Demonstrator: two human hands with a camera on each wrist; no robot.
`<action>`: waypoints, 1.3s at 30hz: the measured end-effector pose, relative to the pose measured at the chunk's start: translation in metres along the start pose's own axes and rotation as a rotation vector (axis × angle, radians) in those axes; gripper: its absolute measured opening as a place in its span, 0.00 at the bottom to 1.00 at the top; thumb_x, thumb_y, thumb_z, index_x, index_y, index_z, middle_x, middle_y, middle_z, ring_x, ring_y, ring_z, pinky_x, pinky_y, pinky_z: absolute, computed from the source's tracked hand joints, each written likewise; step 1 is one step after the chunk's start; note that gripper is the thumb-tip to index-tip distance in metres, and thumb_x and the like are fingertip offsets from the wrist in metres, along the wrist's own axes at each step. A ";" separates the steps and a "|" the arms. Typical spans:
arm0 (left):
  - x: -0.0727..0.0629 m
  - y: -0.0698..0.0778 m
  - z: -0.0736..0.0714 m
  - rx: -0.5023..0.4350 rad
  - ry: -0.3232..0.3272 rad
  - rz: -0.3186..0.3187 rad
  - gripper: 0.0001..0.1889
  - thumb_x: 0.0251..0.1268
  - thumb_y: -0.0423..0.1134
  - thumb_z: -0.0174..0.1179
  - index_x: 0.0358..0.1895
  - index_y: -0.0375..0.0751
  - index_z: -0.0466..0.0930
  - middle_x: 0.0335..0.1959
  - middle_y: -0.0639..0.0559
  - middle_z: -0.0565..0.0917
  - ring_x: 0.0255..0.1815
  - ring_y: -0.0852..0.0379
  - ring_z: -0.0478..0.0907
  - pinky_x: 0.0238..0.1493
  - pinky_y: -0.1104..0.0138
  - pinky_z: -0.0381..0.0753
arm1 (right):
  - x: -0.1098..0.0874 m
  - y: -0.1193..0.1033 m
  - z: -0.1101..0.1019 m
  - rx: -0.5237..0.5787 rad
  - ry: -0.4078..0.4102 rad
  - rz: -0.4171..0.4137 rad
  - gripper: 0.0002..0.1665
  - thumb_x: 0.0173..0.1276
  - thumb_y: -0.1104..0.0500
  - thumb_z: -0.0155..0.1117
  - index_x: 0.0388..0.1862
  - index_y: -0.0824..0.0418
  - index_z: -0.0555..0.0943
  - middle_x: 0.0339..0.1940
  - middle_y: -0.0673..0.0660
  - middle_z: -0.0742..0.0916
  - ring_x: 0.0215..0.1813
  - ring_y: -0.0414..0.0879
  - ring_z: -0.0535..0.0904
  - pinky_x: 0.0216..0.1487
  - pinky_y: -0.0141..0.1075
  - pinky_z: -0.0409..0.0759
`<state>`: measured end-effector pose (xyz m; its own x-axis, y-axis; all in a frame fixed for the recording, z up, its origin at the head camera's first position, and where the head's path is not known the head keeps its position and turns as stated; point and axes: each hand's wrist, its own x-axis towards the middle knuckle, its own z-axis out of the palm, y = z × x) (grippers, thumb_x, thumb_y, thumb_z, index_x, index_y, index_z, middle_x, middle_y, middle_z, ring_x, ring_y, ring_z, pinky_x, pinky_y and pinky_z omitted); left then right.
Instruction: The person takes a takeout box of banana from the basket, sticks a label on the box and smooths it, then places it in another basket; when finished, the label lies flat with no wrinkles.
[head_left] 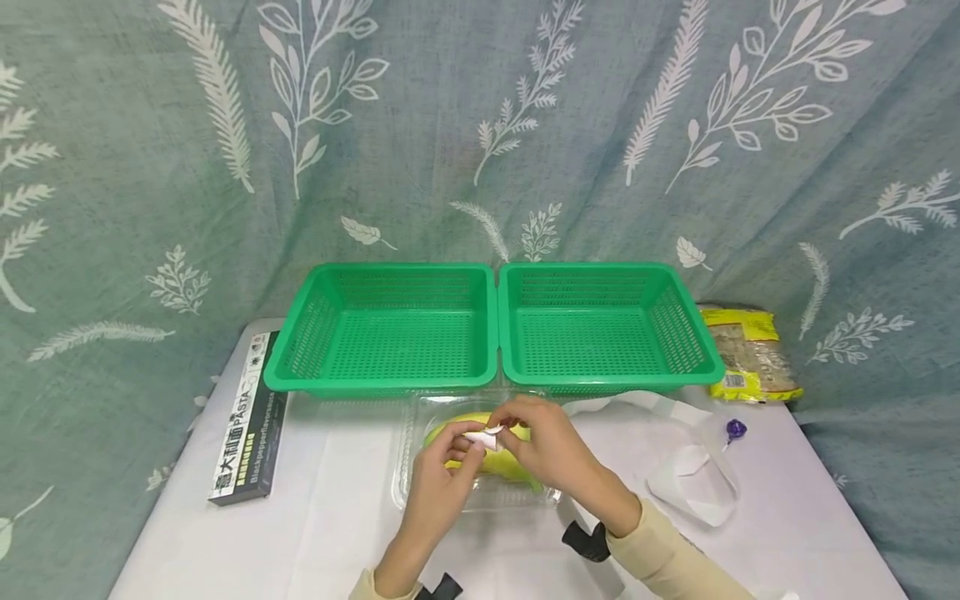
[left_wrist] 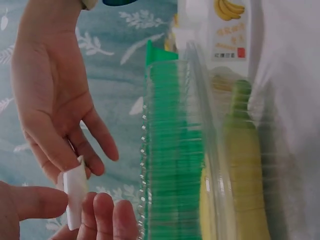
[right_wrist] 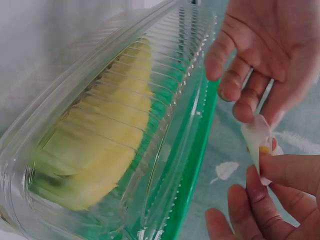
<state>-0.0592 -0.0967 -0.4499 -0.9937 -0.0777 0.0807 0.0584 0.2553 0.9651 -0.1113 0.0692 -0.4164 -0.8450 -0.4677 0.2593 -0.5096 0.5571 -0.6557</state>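
Over a clear plastic box [head_left: 401, 475], my left hand [head_left: 446, 471] pinches a small folded white piece of paper [head_left: 483, 437] between thumb and fingers. The right hand [head_left: 543, 442] holds the paper's other end with its fingertips. A bit of yellow shows on the paper [right_wrist: 257, 140] in the right wrist view. Beneath the hands, yellow bananas [right_wrist: 107, 135] with green ends lie inside the box, seen through its ribbed wall. The left wrist view has the left hand [left_wrist: 102, 215] at the bottom and the right hand [left_wrist: 55, 95] reaching down from above.
Two green baskets [head_left: 495, 333] stand side by side behind the box. A black-and-white pasta box [head_left: 251, 417] lies at left. At right are a yellow food packet [head_left: 753, 354], a purple-wrapped lollipop [head_left: 737, 429] and a loose white strip [head_left: 693, 487]. A patterned curtain [head_left: 420, 150] hangs behind.
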 end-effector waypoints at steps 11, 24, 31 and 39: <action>-0.002 -0.005 -0.003 -0.015 0.076 0.025 0.13 0.79 0.43 0.51 0.48 0.43 0.86 0.36 0.44 0.89 0.36 0.59 0.85 0.35 0.67 0.88 | 0.005 0.006 -0.003 0.220 -0.083 0.114 0.06 0.70 0.60 0.67 0.43 0.58 0.88 0.40 0.54 0.91 0.38 0.41 0.87 0.40 0.28 0.84; -0.003 -0.006 0.001 0.019 0.028 0.004 0.21 0.61 0.27 0.66 0.58 0.43 0.80 0.39 0.46 0.86 0.40 0.60 0.85 0.37 0.74 0.86 | 0.013 0.005 -0.004 0.376 0.011 0.264 0.11 0.68 0.63 0.69 0.47 0.63 0.83 0.37 0.57 0.90 0.37 0.41 0.83 0.40 0.29 0.82; 0.001 -0.008 0.000 0.169 0.053 0.047 0.20 0.58 0.26 0.68 0.55 0.38 0.82 0.36 0.47 0.88 0.37 0.57 0.85 0.37 0.74 0.86 | 0.019 0.007 0.001 0.332 -0.003 0.277 0.10 0.66 0.63 0.70 0.46 0.60 0.84 0.38 0.54 0.89 0.40 0.41 0.84 0.43 0.33 0.82; 0.005 -0.010 0.002 0.486 0.149 0.150 0.12 0.57 0.30 0.70 0.46 0.39 0.87 0.29 0.52 0.90 0.28 0.62 0.84 0.30 0.74 0.79 | 0.027 0.012 0.012 0.247 -0.058 0.246 0.10 0.64 0.65 0.71 0.44 0.56 0.85 0.39 0.53 0.89 0.42 0.44 0.84 0.44 0.37 0.84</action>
<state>-0.0650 -0.0980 -0.4595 -0.9514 -0.1336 0.2776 0.1122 0.6887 0.7163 -0.1382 0.0556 -0.4257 -0.9235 -0.3818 0.0362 -0.2311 0.4787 -0.8470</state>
